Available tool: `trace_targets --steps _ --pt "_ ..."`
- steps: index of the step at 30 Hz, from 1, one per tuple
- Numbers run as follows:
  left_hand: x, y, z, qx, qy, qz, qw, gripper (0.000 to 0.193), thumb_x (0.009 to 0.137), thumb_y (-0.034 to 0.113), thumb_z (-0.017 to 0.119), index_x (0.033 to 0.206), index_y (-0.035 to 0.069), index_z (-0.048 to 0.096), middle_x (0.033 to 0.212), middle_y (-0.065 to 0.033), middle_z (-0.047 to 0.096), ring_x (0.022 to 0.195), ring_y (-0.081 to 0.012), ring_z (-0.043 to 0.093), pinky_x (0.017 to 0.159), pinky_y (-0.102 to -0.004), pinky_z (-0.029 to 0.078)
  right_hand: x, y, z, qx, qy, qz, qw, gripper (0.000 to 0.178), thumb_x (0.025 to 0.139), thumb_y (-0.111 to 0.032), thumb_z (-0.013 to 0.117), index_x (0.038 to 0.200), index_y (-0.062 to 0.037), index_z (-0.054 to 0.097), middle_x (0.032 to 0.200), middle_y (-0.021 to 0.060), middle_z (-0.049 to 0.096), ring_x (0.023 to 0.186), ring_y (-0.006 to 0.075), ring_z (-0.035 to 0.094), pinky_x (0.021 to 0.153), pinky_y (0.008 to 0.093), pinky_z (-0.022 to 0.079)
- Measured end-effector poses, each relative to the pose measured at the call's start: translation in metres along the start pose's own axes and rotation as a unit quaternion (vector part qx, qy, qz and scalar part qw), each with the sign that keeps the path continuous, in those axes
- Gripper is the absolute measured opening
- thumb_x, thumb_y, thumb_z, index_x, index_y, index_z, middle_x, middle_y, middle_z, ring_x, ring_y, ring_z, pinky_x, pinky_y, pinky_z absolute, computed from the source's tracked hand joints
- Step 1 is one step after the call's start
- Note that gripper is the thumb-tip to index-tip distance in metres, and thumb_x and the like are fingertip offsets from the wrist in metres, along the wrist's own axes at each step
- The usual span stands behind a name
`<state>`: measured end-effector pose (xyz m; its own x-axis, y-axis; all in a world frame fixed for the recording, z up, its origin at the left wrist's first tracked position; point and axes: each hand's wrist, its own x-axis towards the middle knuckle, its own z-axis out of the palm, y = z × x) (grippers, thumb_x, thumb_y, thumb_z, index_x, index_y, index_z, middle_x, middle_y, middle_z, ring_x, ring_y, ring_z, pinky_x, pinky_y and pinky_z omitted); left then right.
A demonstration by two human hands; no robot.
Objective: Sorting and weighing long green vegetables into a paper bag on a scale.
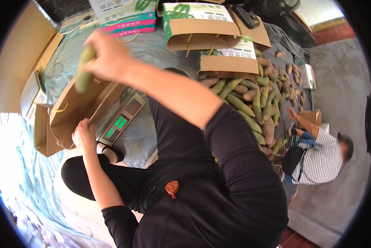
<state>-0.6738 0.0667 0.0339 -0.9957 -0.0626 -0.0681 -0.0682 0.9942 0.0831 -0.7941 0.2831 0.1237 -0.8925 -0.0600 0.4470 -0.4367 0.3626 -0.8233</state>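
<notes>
My right hand [109, 58] is raised at the upper left, its fingers closed around a long green radish [84, 72]. The radish hangs nearly upright above an open brown carton [71, 103] with cord handles. At the carton's near edge, my left hand [83, 134] grips the cardboard wall between thumb and fingers. The carton lies tilted beside a digital scale [123, 120] with a lit green display, and seems to rest on it. What is inside the carton cannot be made out.
A heap of green radishes [256, 105], several muddy, lies on dark cloth to the right. Open printed cartons [202, 29] stand beyond my knees, near a pink and teal box [129, 28]. A second scale [31, 93] sits far left. A person in a striped shirt [322, 161] works at the right.
</notes>
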Motion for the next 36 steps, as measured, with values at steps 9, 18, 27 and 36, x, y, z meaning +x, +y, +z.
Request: trace_targets --steps 9,18,27,36 --pt "0.006 -0.010 0.019 -0.005 0.028 0.002 1.000 0.026 0.078 0.013 0.063 0.104 0.008 0.062 0.101 -0.0098 0.064 0.096 -0.0298 0.060 0.079 -0.0439 0.045 -0.040 0.013 0.098 -0.124 -0.193 0.101 0.968 0.037 0.071 -0.025 0.077 0.098 -0.0049 0.063 0.095 0.0149 0.064 0.086 0.0356 0.062 0.081 0.0409 0.050" --pt "0.002 -0.002 0.007 0.002 0.014 0.037 0.999 0.025 0.079 0.014 0.063 0.103 0.009 0.061 0.100 -0.0097 0.064 0.095 -0.0297 0.061 0.079 -0.0413 0.045 -0.063 0.034 -0.128 0.014 -0.007 0.113 0.994 0.028 0.079 -0.017 0.069 0.102 -0.0026 0.066 0.097 0.0085 0.068 0.089 0.0162 0.064 0.080 0.0293 0.051" --pt "0.012 -0.010 0.015 -0.064 -0.011 0.046 0.997 0.018 0.078 0.015 0.063 0.095 0.008 0.061 0.092 -0.0124 0.064 0.085 -0.0331 0.062 0.073 -0.0412 0.047 -0.329 0.223 -0.248 -0.343 -0.091 0.447 0.821 0.022 0.074 -0.020 0.065 0.089 -0.0056 0.063 0.091 0.0162 0.065 0.091 0.0338 0.062 0.078 0.0419 0.049" --pt "0.006 -0.008 0.015 -0.052 0.018 0.049 0.997 0.017 0.079 0.013 0.062 0.095 0.006 0.062 0.089 -0.0113 0.064 0.083 -0.0302 0.063 0.072 -0.0383 0.047 -0.470 0.192 -0.212 -0.483 -0.446 0.460 0.597 0.029 0.084 -0.014 0.056 0.113 -0.0149 0.058 0.119 0.0036 0.054 0.115 0.0240 0.048 0.087 0.0435 0.042"
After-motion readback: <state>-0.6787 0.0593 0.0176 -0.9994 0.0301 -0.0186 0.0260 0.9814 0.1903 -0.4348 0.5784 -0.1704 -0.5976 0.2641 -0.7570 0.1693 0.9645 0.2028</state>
